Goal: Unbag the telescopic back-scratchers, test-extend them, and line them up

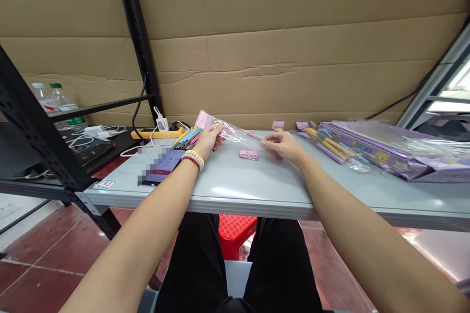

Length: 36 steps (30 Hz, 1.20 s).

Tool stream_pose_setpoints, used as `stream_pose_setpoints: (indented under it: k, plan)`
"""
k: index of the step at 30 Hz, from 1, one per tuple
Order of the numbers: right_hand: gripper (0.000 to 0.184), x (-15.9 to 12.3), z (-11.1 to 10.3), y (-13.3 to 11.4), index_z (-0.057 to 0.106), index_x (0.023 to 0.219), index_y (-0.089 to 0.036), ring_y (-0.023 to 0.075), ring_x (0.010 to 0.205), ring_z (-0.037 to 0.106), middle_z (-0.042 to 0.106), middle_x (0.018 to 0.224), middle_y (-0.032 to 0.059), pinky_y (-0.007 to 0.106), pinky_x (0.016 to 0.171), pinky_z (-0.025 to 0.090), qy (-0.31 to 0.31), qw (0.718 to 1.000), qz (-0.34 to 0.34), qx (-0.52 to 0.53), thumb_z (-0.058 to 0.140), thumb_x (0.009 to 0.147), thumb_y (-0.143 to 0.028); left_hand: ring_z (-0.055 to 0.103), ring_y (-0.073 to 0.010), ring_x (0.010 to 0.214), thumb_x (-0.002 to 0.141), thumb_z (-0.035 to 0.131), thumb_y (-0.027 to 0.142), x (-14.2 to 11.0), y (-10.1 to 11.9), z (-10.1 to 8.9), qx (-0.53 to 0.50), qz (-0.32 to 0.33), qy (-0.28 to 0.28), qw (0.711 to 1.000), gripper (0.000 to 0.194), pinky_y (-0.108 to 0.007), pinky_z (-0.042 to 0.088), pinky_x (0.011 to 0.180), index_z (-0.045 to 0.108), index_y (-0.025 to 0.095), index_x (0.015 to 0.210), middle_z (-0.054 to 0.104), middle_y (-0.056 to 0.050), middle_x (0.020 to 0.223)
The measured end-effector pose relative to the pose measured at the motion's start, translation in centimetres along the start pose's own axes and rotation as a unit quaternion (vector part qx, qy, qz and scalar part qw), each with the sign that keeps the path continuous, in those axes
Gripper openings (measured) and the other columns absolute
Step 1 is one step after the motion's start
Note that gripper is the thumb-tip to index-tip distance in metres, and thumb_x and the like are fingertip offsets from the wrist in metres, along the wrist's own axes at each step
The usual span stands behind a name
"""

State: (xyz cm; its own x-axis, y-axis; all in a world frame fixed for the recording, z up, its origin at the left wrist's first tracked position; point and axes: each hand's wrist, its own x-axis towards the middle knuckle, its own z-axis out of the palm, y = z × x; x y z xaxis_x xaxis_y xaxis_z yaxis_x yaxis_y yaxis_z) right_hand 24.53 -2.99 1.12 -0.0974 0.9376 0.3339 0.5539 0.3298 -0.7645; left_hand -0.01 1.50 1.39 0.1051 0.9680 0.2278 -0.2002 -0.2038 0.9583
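Observation:
My left hand [208, 144] is closed on a clear plastic bag [235, 133] with a pink printed top, held slanting just above the grey table. My right hand [282, 145] pinches a slim pink pen [253, 134], whose far end lies at or inside the bag's right end; I cannot tell which. Between the hands a small stack of pink cards [248, 155] rests on the tabletop. Several colourful pens [190, 136] lie beside my left hand, partly hidden by it.
A device with a lit screen [165, 164] lies left, near a yellow power strip [157, 134] and white cables. At right are bagged pens [332, 149] and a purple box [382, 149]. A black shelf post [137, 34] rises at left; cardboard [279, 58] stands behind the table.

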Motion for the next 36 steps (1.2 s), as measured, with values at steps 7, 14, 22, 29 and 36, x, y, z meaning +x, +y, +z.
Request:
stream_pose_setpoints:
  k: [7,14,22,29,36]
  plan:
    - [0.037,0.31,0.01,0.42,0.059,0.066,-0.015,0.0073,0.038,0.038,0.045,0.046,-0.0042,0.023,0.037,0.029,-0.021,0.999,0.02,0.025,0.071,0.062,-0.049,0.051,-0.0085,0.039,0.069,0.073,0.044,0.32,-0.13,-0.09,-0.015,0.011,0.008,1.0,0.034,-0.018,0.032,0.037,0.054,0.016,0.072,0.055,0.002,0.048]
    - [0.035,0.25,-0.06,0.45,0.061,0.068,-0.015,0.008,0.039,0.04,0.048,0.047,-0.0027,0.023,0.036,0.032,-0.027,0.999,0.033,0.03,0.072,0.063,-0.048,0.048,-0.0077,0.037,0.072,0.071,0.042,0.29,0.13,-0.08,-0.017,0.009,0.005,1.0,0.03,-0.019,0.032,0.038,0.056,0.016,0.072,0.054,0.001,0.047]
    - [0.033,0.19,-0.11,0.41,0.061,0.067,-0.015,0.0071,0.036,0.038,0.047,0.045,-0.0036,0.023,0.035,0.029,-0.022,0.999,0.029,0.037,0.073,0.064,-0.046,0.051,-0.0073,0.04,0.074,0.07,0.039,-0.09,0.4,0.1,-0.018,0.001,-0.003,1.0,0.028,-0.017,0.028,0.037,0.056,0.016,0.071,0.053,0.003,0.048]
    - [0.032,0.12,-0.14,0.26,0.062,0.068,-0.015,0.0074,0.036,0.038,0.048,0.046,-0.0033,0.023,0.035,0.029,-0.036,0.998,0.028,0.038,0.072,0.065,-0.045,0.05,-0.0075,0.038,0.075,0.068,0.037,-0.24,0.43,0.18,-0.011,-0.005,0.004,1.0,0.026,-0.018,0.027,0.037,0.054,0.016,0.069,0.052,0.003,0.048]
    - [0.032,0.16,-0.2,0.34,0.064,0.067,-0.014,0.008,0.04,0.04,0.049,0.048,-0.0023,0.023,0.037,0.03,-0.034,0.999,0.029,0.031,0.072,0.063,-0.045,0.051,-0.0076,0.04,0.072,0.07,0.04,-0.21,0.16,0.04,-0.012,0.01,-0.001,1.0,0.029,-0.018,0.028,0.036,0.053,0.016,0.068,0.054,0.003,0.051]
